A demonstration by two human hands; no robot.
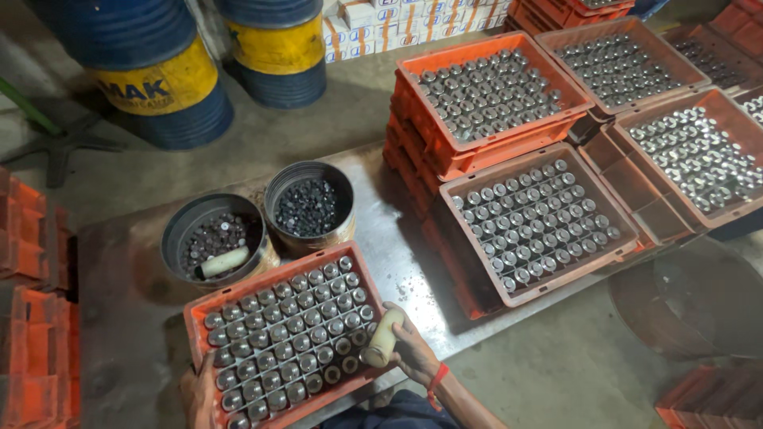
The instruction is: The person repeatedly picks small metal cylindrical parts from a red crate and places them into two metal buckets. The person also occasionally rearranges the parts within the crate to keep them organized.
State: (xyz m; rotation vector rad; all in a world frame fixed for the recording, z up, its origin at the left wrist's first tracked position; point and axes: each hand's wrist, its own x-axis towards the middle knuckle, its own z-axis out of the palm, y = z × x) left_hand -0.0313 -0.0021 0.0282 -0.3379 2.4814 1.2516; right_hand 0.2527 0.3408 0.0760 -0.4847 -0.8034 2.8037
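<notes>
An orange crate point(193, 311) full of upright metal cylinders point(294, 334) sits on a steel table in front of me. My right hand point(411, 349), with a red band on the wrist, grips a pale cylindrical tool point(383, 337) over the crate's near right corner. My left hand point(200, 395) rests against the crate's near left edge, fingers on its rim. Behind the crate stand two round tins: the left tin point(176, 230) holds small metal parts and a second pale cylinder point(223, 262), the right tin point(343, 191) holds dark small parts.
More orange crates of metal cylinders stand to the right, one stack point(485, 95) and one lower crate point(534, 222), with others at far right point(699, 155). Blue and yellow drums point(159, 87) stand at the back. Stacked orange crates point(32, 349) line the left edge.
</notes>
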